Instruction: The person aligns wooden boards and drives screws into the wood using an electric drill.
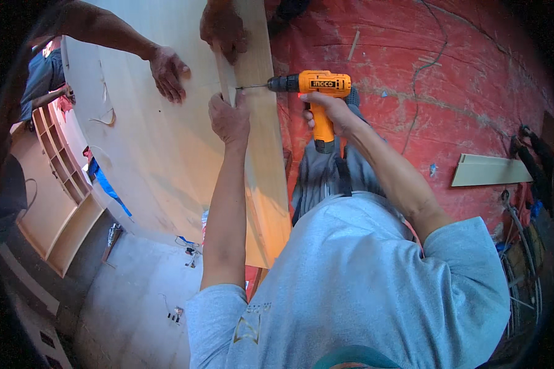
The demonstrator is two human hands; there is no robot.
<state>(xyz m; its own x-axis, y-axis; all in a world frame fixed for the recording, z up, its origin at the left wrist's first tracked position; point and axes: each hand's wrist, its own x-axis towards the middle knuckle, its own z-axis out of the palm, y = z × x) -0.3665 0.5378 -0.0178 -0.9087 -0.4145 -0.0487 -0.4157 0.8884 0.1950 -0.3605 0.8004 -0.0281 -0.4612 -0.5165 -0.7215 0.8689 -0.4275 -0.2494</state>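
My right hand (331, 112) is wrapped around the handle of an orange and black cordless drill (332, 83). The drill points left, and its long thin bit (253, 87) reaches the edge of a narrow wooden strip (226, 72). Beside the bit's tip, my left hand (230, 120) is closed on the near end of that strip, its fingertips partly hidden. The strip stands on a large pale wooden panel (160, 147). Another person's hand (223, 32) grips the strip's far end; another hand (168, 74) rests on the panel to the left.
Red sheeting (375, 55) covers the floor at right, with a dark cable (416, 86) across it. A pale board (489, 170) lies far right near bundled hoses (520, 246). At left are a compartmented wooden frame (62, 160) and another person (43, 80).
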